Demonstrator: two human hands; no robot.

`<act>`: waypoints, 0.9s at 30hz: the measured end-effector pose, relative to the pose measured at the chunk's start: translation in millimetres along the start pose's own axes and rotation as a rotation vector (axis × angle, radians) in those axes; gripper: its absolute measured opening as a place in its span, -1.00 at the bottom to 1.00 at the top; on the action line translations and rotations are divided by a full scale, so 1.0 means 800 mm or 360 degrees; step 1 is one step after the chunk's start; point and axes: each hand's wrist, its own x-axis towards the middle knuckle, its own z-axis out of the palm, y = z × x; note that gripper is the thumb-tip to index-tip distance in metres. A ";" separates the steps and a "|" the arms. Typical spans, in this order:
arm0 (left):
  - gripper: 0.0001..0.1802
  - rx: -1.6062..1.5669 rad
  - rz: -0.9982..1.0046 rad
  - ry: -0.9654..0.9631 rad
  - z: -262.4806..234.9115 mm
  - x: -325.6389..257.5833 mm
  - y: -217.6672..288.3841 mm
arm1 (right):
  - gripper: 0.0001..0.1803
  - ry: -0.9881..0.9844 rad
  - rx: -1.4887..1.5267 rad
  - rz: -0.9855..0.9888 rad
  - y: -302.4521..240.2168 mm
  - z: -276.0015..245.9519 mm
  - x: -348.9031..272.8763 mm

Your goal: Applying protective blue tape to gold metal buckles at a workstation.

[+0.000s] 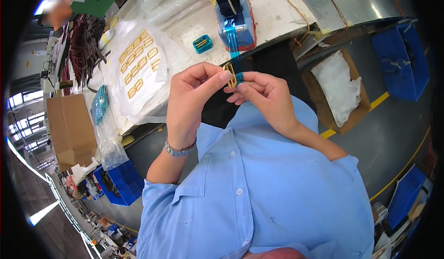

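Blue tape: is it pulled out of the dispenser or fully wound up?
Pulled out: the blue tape stretches from the dispenser down towards the gold buckle in the left hand.

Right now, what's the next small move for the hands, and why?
Probably fold the blue film around the gold buckle: the left hand pinches the buckle, the right hand holds film beside it, the strip runs down from the dispenser, and a wrapped buckle on the table shows the same blue covering.
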 end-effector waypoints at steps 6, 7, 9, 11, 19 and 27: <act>-0.85 -0.0009 -0.0082 -0.0014 0.007 0.007 -0.002 | -0.68 0.0023 -0.0048 -0.0017 -0.003 0.003 -0.001; -0.85 -0.0006 -0.0083 -0.0017 0.007 0.009 -0.003 | -0.68 0.0013 -0.0024 -0.0016 -0.003 0.003 -0.001; -0.86 0.0022 -0.0127 -0.0024 0.006 0.013 -0.006 | -0.68 0.0024 -0.0029 -0.0019 -0.002 0.004 -0.002; -0.86 0.0013 -0.0130 -0.0029 0.003 0.016 -0.010 | -0.68 0.0037 -0.0033 -0.0022 -0.001 0.003 -0.002; -0.86 -0.0010 -0.0128 -0.0027 0.001 0.020 -0.016 | -0.65 0.0042 -0.0084 -0.0010 -0.007 0.001 -0.001; -0.86 0.0033 -0.0136 0.0008 0.008 0.021 -0.015 | -0.65 0.0054 -0.0060 -0.0042 -0.005 0.000 0.000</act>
